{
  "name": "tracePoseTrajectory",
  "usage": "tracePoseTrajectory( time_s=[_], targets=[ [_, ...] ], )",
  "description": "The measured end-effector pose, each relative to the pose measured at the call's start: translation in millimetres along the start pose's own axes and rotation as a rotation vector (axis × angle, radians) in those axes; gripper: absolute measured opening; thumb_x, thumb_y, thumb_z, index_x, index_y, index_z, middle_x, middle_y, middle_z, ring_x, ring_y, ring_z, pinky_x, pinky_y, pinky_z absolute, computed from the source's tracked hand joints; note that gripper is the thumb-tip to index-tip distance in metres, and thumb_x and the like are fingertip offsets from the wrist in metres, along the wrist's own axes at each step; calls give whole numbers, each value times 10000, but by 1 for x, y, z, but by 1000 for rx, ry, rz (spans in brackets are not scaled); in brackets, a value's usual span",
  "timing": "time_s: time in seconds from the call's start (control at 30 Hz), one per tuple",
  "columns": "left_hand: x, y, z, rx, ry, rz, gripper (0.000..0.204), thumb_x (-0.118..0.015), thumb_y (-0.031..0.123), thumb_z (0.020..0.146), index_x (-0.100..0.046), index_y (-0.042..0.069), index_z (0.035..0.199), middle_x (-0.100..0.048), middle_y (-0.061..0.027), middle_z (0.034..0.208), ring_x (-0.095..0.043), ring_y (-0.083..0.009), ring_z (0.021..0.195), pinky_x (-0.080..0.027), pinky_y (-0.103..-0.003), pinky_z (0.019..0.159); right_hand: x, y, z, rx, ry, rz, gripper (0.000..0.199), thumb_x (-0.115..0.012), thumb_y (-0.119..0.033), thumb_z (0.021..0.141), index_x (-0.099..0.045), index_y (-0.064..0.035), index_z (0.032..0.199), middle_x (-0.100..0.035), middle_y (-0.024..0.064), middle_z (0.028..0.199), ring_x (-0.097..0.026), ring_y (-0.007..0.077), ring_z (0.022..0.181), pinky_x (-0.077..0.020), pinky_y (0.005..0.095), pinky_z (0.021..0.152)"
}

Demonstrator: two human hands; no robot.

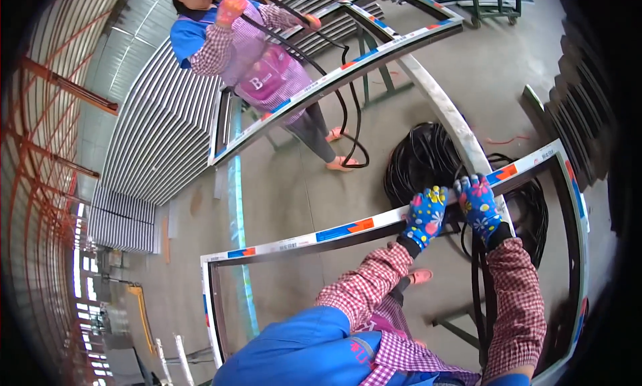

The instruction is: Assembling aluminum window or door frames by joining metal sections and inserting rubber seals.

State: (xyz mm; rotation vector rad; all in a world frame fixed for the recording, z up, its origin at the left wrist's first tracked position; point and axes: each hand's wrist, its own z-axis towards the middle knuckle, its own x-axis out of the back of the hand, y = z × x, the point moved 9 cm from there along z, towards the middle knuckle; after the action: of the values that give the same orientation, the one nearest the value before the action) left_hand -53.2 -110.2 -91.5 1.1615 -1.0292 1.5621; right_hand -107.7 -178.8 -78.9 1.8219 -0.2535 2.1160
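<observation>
I see two window frames in this workshop, one near and one far. My left hand and right hand, both in blue flowered gloves, rest side by side on the top rail of the near window frame, a white profile with two kinds of tape patches, orange and blue. The fingers of both hands are curled shut over that rail, the two hands nearly touching. A black rubber gasket strip hangs down from under my right hand, though I cannot tell which fingers pinch it. Just beyond the rail, on the concrete floor, lies one large coil of black gasket. At the far side, one co-worker in a checked smock and pink gloves holds a second length of black strip over the far window frame, which sits on green trestles. Stacked grey profiles fill the left.
</observation>
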Motion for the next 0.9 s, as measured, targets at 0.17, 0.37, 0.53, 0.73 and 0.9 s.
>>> tracePoseTrajectory(
  time_s=[0.17, 0.37, 0.53, 0.73, 0.9],
  targets=[
    [-1, 5, -3, 26, 3, -26, 437, -506, 195, 815, -551, 71, 1231, -607, -61, 1055, -574, -204, 925, -456, -341, 744, -6, 3, -11, 8, 50, 30, 324, -517, -176, 814, -585, -58, 1109, -583, 131, 1086, -547, 300, 1052, -392, 479, 970],
    [13, 1, 8, 67, 159, -188, 195, -566, 197, 827, -588, 80, 982, -576, -83, 819, -592, -259, 754, -473, -405, 635, 25, 14, -12, -49, 121, 176, 472, -538, -125, 779, -522, -47, 1244, -562, 155, 1181, -524, 339, 1133, -407, 446, 1016],
    [4, 35, -28, 242, 130, -991, 394, -651, 223, 848, -567, 6, 1166, -615, -241, 1079, -601, -390, 996, -481, -441, 848, 65, 41, -47, -330, 318, 369, 747, -748, -267, 705, -432, -51, 1347, -457, 176, 1364, -387, 339, 1313, -263, 470, 1114],
    [-59, 87, -30, 524, -447, -1346, 507, -659, 272, 874, -524, -62, 1230, -604, -245, 1163, -584, -376, 1066, -457, -414, 927, 59, 46, -135, -597, 299, 427, 629, -701, -243, 782, -447, -3, 1305, -516, 206, 1278, -468, 369, 1211, -332, 459, 1048],
    [-82, 72, -35, 641, -348, -1535, 723, -734, 321, 813, -444, -153, 1276, -523, -271, 1283, -511, -340, 1189, -389, -386, 1026, 66, 38, -125, -534, 369, 436, 527, -681, -194, 802, -497, 29, 1242, -581, 230, 1161, -567, 385, 1075, -447, 429, 940]
  ],
)
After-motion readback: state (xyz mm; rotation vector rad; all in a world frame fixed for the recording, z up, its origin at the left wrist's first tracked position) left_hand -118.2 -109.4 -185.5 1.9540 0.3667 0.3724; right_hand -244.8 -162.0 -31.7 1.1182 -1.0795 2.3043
